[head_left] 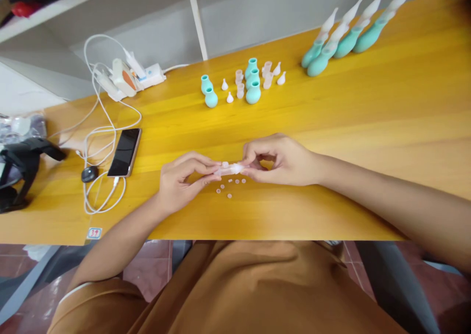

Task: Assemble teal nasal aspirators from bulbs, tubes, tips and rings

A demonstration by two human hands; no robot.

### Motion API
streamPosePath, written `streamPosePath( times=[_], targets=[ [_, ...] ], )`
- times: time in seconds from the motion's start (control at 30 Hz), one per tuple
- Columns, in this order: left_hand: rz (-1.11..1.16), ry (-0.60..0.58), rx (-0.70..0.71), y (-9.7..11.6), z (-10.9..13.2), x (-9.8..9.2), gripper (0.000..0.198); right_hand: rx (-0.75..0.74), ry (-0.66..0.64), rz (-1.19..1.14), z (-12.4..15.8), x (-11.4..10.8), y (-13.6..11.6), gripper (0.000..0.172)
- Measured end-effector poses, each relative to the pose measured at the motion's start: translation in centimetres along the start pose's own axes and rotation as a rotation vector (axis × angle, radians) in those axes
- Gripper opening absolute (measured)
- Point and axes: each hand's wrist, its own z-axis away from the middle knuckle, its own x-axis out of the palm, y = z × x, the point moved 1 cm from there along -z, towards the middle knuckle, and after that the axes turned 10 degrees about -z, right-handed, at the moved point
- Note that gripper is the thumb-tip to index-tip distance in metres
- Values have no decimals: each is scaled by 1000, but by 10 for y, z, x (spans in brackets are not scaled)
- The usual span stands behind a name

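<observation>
Both my hands meet over the yellow wooden table [331, 128] near its front edge. My left hand [182, 179] and my right hand [279, 160] pinch the two ends of a small clear plastic tube piece [230, 168] between fingertips. Just below it, several tiny pale round discs [230, 187] lie loose on the table. Farther back stand teal rubber bulbs [252, 92] mixed with small clear tips and tubes [240, 89]. At the back right lie several assembled teal bulbs with long white nozzles [340, 42].
A black phone [125, 152] lies at the left with white cables [97, 177] looped around it, leading to a power strip with chargers [127, 76]. A black object [20, 169] sits at the far left edge. A shelf stands behind the table.
</observation>
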Motion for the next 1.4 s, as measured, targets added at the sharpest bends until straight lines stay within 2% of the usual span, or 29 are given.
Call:
streamPosePath(
  times=[0.23, 0.4, 0.8, 0.97, 1.17, 1.3, 1.4],
  targets=[
    [226, 54, -151, -3, 1, 7, 13, 34, 63, -163, -1, 9, 6, 36],
    [305, 100, -275, -3, 4, 13, 21, 23, 126, -256, 0, 16, 14, 36],
    [512, 107, -424, -3, 7, 23, 25, -21, 154, -228, 2, 19, 16, 30],
    [565, 128, -449, 2, 8, 28, 21, -15, 166, -211, 4, 20, 20, 34],
    [488, 98, -456, -5, 5, 23, 27, 24, 175, -175, -1, 20, 21, 39],
    [384, 145, -394, -14, 0, 19, 25, 35, 181, -140, -11, 9, 18, 43],
    [375, 162, -376, -19, -3, 19, 23, 41, 230, -109, -14, -9, 19, 45]
  ],
)
